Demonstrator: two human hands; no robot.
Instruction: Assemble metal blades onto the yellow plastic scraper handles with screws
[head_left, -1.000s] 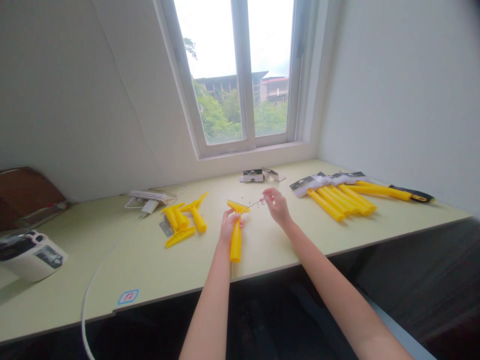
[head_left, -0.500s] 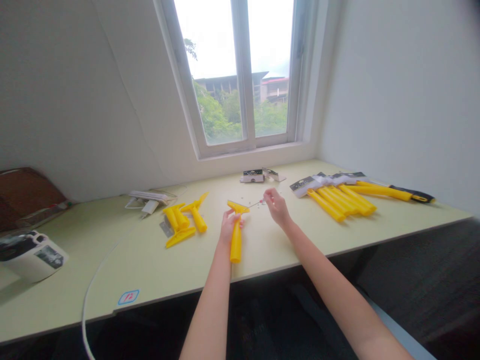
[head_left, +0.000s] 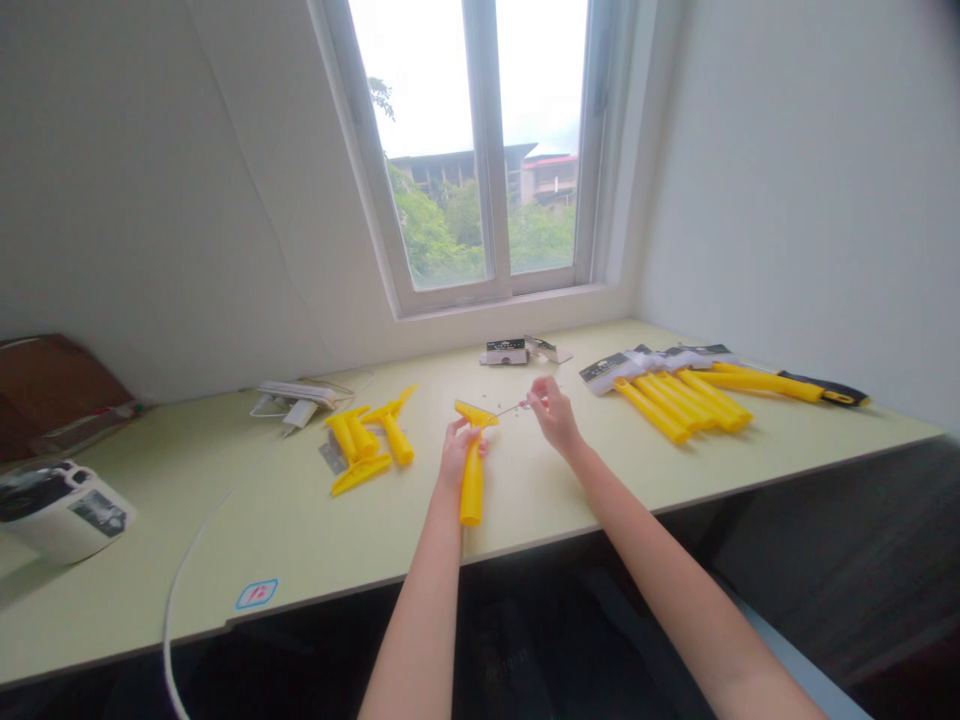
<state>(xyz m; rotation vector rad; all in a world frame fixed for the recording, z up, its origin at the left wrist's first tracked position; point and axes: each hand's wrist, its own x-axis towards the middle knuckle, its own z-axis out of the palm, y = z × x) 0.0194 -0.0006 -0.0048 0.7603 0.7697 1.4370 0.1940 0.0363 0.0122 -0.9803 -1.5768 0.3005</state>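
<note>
My left hand [head_left: 456, 452] is closed around the neck of a yellow scraper [head_left: 472, 480], its wide head pointing away from me and its round handle towards the table's front edge. In my right hand [head_left: 553, 412] a thin screwdriver [head_left: 513, 408] is pinched, its shaft reaching left so that the tip meets the right side of the scraper head. Small metal bits, probably screws [head_left: 500, 399], lie scattered on the table just behind the tool. Too small to make out is the exact spot where the tip touches.
Several yellow scraper heads [head_left: 361, 440] lie left of my hands. Several yellow handles [head_left: 675, 405] with packaging lie at the right. Small packs [head_left: 507, 352] stand near the window. A power strip [head_left: 298, 397], white cable [head_left: 184, 575] and white jug [head_left: 71, 515] are at the left.
My right hand has shifted very slightly, turning a little with the screwdriver. The left hand and the scraper stay in place.
</note>
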